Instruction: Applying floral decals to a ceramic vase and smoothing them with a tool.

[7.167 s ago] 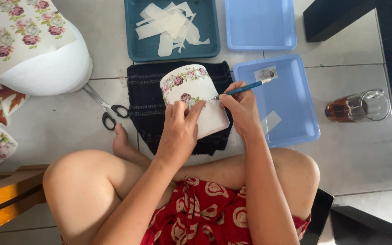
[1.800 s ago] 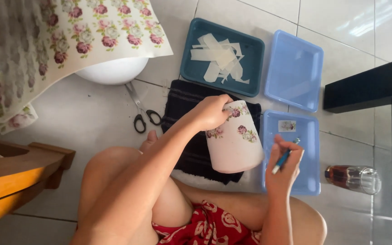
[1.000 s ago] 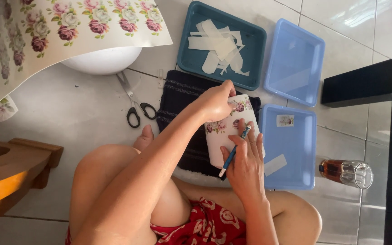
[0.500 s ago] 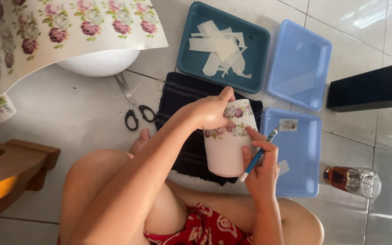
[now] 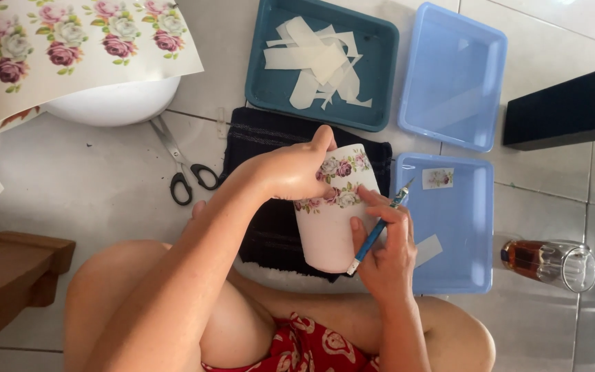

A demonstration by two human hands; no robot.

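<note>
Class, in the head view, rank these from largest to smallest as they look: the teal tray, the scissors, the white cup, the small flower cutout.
1. Teal tray
2. White cup, though it is held up nearer the camera, which enlarges it
3. Scissors
4. Small flower cutout

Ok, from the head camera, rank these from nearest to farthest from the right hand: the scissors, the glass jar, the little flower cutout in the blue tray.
Measured from the right hand:
1. Flower cutout, in the near blue tray, just above the hand.
2. Glass jar, lying on the tiles to the right.
3. Scissors, far left, beyond the dark cloth.
</note>
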